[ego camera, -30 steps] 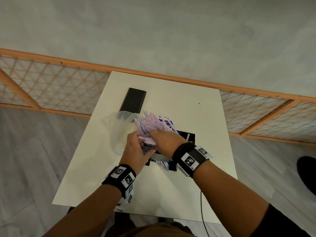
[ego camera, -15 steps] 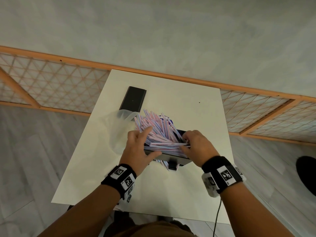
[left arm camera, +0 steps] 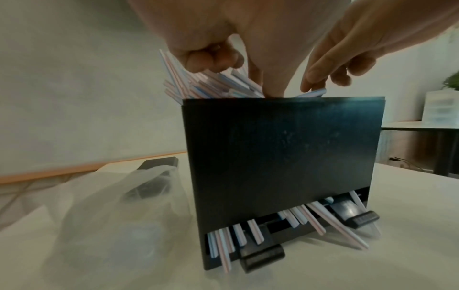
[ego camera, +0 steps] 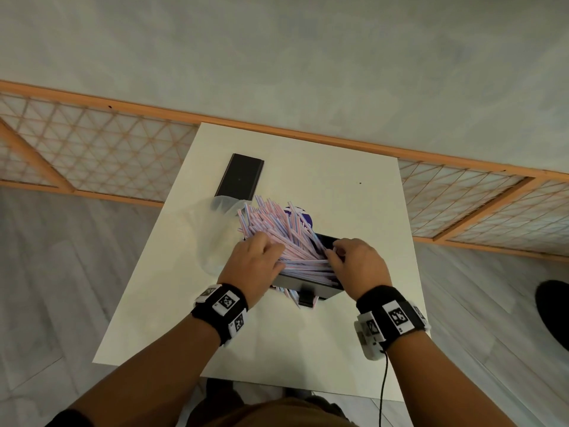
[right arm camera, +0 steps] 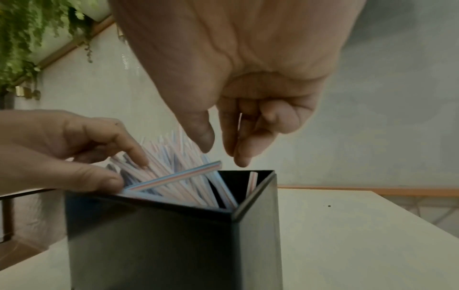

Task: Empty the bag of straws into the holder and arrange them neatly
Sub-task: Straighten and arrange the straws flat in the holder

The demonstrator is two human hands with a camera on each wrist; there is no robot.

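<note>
A black straw holder [ego camera: 311, 289] stands open-topped on the white table [ego camera: 354, 211]. Pink-and-blue striped straws [ego camera: 277, 229] fan out of its top, leaning to the far left. Some straws [left arm camera: 313, 217] poke out of the slot at the holder's [left arm camera: 285, 157] foot. My left hand [ego camera: 274, 257] rests on the pile; its index finger [right arm camera: 139, 157] lies on the straws and its thumb sits at the front rim. My right hand [right arm camera: 222, 155] hovers over the right end of the pile, thumb and fingers apart with nothing between them. The empty clear bag [ego camera: 209, 238] lies left of the holder.
A black lid [ego camera: 240, 175] lies flat at the table's far left, partly under the bag's mouth. Something purple [ego camera: 303, 218] shows behind the straws. A low wooden lattice fence [ego camera: 92, 149] runs behind the table.
My right hand has moved off the middle of the pile to the holder's right end. The straws show more and fan wider. My left hand stays on the left side.
</note>
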